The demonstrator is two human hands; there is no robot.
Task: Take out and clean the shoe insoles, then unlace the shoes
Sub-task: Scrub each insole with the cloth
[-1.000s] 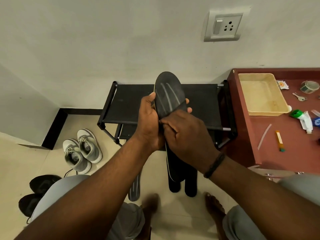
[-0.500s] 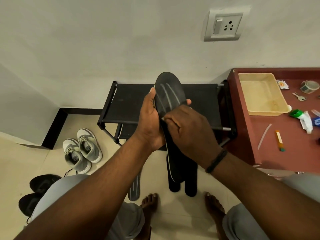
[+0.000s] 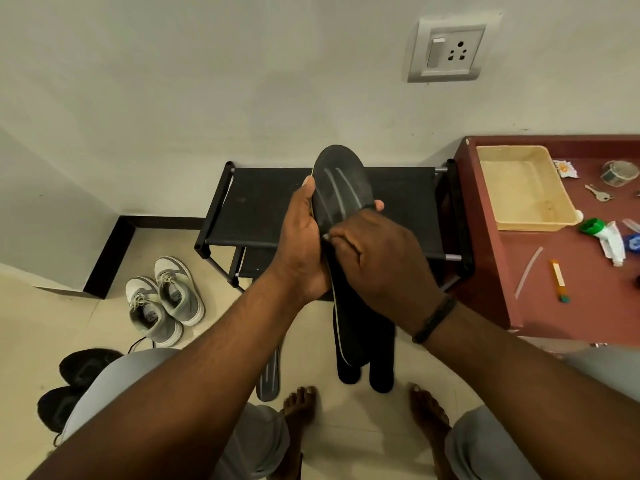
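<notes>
Overhead, I looked down on a pale plastered wall (image 3: 207, 81) meeting a beige tiled floor (image 3: 41, 323), with a dark skirting strip (image 3: 110, 251) at the corner and a white switch-and-socket plate (image 3: 450, 46) high on the wall. A maroon table (image 3: 571, 306) stood at the right edge, touching the end of a low black shoe rack (image 3: 263, 206) set against the wall. On that table I saw a cream plastic tray (image 3: 523, 188), keys (image 3: 597, 193), a roll of tape (image 3: 620, 172), a green-capped tube (image 3: 604, 235) and an orange pen (image 3: 558, 279).

On the floor left of the rack sat grey-and-white sneakers (image 3: 166, 303), with black shoes (image 3: 76, 382) nearer me, partly hidden by my knee. Three dark insoles lay on the tiles by my bare feet: one grey-striped (image 3: 269, 379), two black (image 3: 381, 358).

I held a black insole (image 3: 341, 181) upright over the rack. My left hand (image 3: 301, 251) was wrapped around its left edge, thumb up along the side. My right hand (image 3: 377, 261) had its fingers curled, pinching at the insole's face near the middle.
</notes>
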